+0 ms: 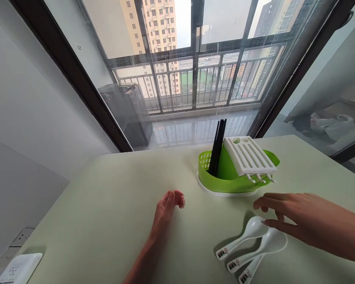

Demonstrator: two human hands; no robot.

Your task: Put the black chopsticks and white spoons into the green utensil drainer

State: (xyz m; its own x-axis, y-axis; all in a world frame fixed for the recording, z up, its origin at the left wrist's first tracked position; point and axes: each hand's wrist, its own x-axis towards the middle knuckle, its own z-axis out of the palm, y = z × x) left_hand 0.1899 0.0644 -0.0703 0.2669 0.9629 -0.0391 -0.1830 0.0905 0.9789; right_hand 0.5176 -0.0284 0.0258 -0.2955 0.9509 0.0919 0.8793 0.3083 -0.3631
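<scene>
A pale green counter (106, 221) carries a bright green plastic cutlery drainer (225, 177) at the far right — black chopsticks (218, 148) upright inside, a white slotted lid (248, 154) tilted on it. Nearer, three white plastic spoons (251, 244) lie bunched. The right hand (292, 215) hovers open over them; the left hand (167, 209) rests loosely curled, empty.

A high-rise flat is showing here: a pale tabletop (106, 205) is sitting by a glass balcony door (195, 71) filling the upper middle of the frame, tower blocks are rising beyond the railing (195, 83), and a green cutlery drainer (230, 177) is standing at centre right.
</scene>
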